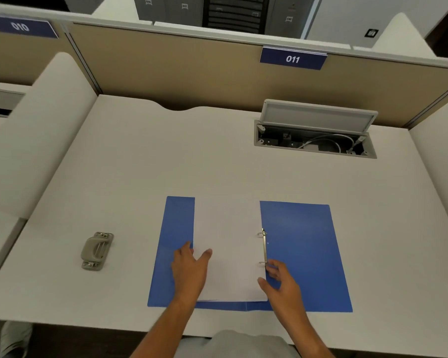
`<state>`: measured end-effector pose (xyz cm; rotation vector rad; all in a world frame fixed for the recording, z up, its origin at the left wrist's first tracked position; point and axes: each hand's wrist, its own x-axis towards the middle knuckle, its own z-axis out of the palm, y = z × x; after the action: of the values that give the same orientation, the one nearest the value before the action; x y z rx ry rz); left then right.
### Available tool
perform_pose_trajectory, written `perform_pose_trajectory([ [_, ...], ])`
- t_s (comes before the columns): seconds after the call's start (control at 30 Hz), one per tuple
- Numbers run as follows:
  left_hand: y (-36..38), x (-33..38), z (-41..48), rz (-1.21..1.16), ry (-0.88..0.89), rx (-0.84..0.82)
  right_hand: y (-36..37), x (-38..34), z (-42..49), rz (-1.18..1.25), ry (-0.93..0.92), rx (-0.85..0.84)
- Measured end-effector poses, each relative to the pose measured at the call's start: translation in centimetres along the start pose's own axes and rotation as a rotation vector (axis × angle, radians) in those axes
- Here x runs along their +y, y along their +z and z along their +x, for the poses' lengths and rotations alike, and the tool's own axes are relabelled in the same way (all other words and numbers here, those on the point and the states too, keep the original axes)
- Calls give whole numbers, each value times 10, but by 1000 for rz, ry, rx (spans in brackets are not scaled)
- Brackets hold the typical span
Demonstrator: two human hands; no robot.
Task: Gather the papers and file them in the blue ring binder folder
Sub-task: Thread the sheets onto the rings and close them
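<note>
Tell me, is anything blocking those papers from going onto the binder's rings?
Nothing visible does. The papers already lie on the open blue binder, their right edge at the metal rings. The left hand rests on them; the right hand is beside the lower ring.

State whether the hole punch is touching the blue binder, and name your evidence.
Apart. In the head view, the hole punch sits left of the blue binder, with a bare strip of desk plainly visible between them.
</note>
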<state>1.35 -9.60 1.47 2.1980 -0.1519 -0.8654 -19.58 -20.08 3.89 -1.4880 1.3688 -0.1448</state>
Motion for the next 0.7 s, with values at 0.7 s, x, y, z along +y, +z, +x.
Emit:
perform_pose_trajectory([
  [0.7,32,37,-26,247,-44,230,-42,10,2,-519,-198,-504],
])
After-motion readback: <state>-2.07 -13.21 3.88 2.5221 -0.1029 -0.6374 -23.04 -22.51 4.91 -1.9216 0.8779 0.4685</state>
